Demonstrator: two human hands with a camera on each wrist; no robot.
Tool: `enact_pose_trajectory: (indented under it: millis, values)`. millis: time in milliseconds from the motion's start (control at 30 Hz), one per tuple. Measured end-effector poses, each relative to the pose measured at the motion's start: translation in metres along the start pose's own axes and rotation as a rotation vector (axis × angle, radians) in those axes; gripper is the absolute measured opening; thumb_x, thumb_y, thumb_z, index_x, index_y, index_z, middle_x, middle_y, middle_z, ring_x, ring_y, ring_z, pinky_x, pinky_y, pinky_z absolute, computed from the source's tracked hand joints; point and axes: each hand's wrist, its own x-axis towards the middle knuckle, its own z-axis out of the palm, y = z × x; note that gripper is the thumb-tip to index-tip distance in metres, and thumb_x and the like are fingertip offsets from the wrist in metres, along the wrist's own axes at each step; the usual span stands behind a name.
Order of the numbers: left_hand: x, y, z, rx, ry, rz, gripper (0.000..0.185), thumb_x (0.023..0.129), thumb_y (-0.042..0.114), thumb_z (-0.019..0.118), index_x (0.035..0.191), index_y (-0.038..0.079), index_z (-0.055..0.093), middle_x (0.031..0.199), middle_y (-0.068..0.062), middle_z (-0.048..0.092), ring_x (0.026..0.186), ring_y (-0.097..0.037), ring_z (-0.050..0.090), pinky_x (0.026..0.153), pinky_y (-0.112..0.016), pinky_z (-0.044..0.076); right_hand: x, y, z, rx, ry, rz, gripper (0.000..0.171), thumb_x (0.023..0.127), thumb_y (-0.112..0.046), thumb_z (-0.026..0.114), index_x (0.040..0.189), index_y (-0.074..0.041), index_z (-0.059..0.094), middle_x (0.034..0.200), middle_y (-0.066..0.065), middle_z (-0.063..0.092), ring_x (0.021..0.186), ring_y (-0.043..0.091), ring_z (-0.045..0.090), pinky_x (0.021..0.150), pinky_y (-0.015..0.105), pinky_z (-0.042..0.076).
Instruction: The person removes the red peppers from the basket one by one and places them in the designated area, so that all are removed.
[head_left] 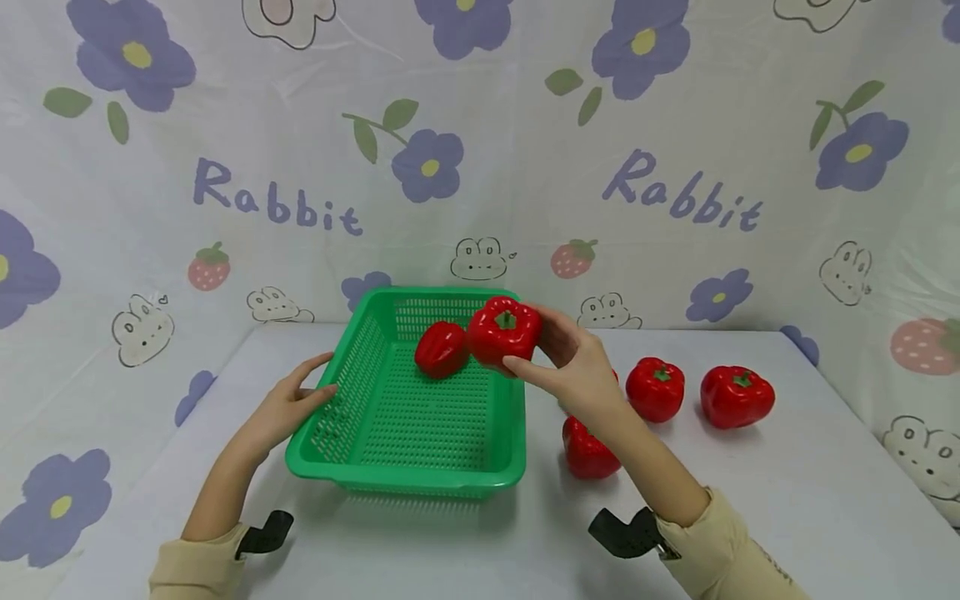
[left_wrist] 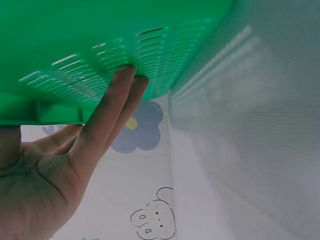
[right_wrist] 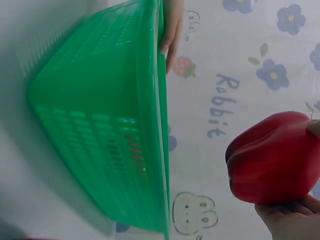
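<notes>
A green plastic basket [head_left: 420,479] stands on the table. My left hand [head_left: 288,408] holds its left rim, thumb over the edge; in the left wrist view, straight fingers [left_wrist: 112,107] lie against the slotted outer wall. One red bell pepper [head_left: 441,350] lies on its side in the basket, toward the back. Above the basket's right rim, my right hand [head_left: 581,367] grips another bell pepper [head_left: 504,333], green stem facing the head camera. That same held pepper [right_wrist: 272,160] appears beside the basket wall [right_wrist: 85,135] in the right wrist view, apart from it.
Several more red bell peppers lie on the white table [head_left: 675,500] to the right: one near the right forearm [head_left: 588,450], one partly hidden behind the right hand, and two farther right, a nearer one [head_left: 656,389] and an outer one [head_left: 737,397]. A patterned curtain [head_left: 480,208] hangs behind.
</notes>
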Motion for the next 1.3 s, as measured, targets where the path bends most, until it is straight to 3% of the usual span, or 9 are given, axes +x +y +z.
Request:
enact_pose_trajectory:
  millis: [333, 467, 633, 800, 967, 1133, 1300]
  values:
    - [0.0, 0.001, 0.0, 0.007, -0.001, -0.004, 0.066, 0.102, 0.033, 0.051, 0.157, 0.016, 0.018, 0.131, -0.033, 0.056, 0.108, -0.035, 0.066, 0.08, -0.039, 0.054, -0.026, 0.01, -0.035, -0.115, 0.095, 0.106, 0.073, 0.086, -0.022, 0.076, 0.148, -0.015, 0.039, 0.148, 0.009, 0.049, 0.136, 0.028, 0.049, 0.102, 0.039, 0.047]
    - [0.001, 0.001, 0.001, 0.018, -0.003, -0.001, 0.066, 0.102, 0.033, 0.05, 0.157, 0.016, 0.018, 0.133, -0.032, 0.055, 0.114, -0.039, 0.063, 0.085, -0.043, 0.054, -0.041, 0.015, -0.051, -0.118, 0.134, 0.164, 0.074, 0.088, -0.025, 0.074, 0.15, -0.014, 0.036, 0.151, 0.009, 0.045, 0.14, 0.028, 0.044, 0.101, 0.027, 0.044]
    - [0.0, 0.002, 0.0, 0.035, -0.003, -0.003, 0.066, 0.102, 0.035, 0.05, 0.157, 0.017, 0.018, 0.133, -0.032, 0.055, 0.117, -0.041, 0.06, 0.089, -0.049, 0.052, -0.058, 0.025, -0.075, -0.134, 0.19, 0.222, 0.077, 0.089, -0.028, 0.072, 0.153, -0.014, 0.031, 0.154, 0.012, 0.04, 0.141, 0.032, 0.041, 0.091, 0.009, 0.045]
    - [-0.001, 0.003, 0.0, 0.052, -0.003, -0.006, 0.066, 0.102, 0.036, 0.049, 0.157, 0.018, 0.018, 0.136, -0.031, 0.054, 0.123, -0.044, 0.055, 0.093, -0.056, 0.049, -0.076, 0.04, -0.094, -0.138, 0.251, 0.262, 0.079, 0.09, -0.03, 0.071, 0.154, -0.012, 0.029, 0.155, 0.018, 0.036, 0.141, 0.038, 0.038, 0.086, 0.004, 0.045]
    - [-0.001, 0.003, 0.0, 0.044, -0.003, -0.008, 0.065, 0.102, 0.035, 0.05, 0.157, 0.018, 0.019, 0.135, -0.031, 0.054, 0.122, -0.043, 0.057, 0.092, -0.054, 0.05, -0.093, 0.058, -0.111, -0.151, 0.294, 0.344, 0.083, 0.091, -0.033, 0.069, 0.156, -0.011, 0.022, 0.158, 0.02, 0.031, 0.142, 0.041, 0.034, 0.082, 0.0, 0.043]
    - [-0.001, 0.001, 0.0, 0.036, -0.002, -0.006, 0.066, 0.102, 0.034, 0.05, 0.157, 0.017, 0.019, 0.132, -0.031, 0.057, 0.116, -0.04, 0.061, 0.088, -0.048, 0.052, -0.107, 0.077, -0.117, -0.183, 0.299, 0.45, 0.089, 0.09, -0.039, 0.068, 0.157, -0.01, 0.018, 0.159, 0.02, 0.028, 0.142, 0.042, 0.034, 0.078, 0.001, 0.045]
    - [-0.001, 0.0, 0.0, 0.04, -0.001, -0.006, 0.066, 0.102, 0.036, 0.05, 0.157, 0.018, 0.018, 0.133, -0.031, 0.056, 0.119, -0.041, 0.059, 0.09, -0.051, 0.051, -0.115, 0.092, -0.118, -0.204, 0.264, 0.529, 0.094, 0.088, -0.046, 0.069, 0.157, -0.01, 0.016, 0.16, 0.02, 0.026, 0.143, 0.041, 0.033, 0.08, 0.004, 0.047]
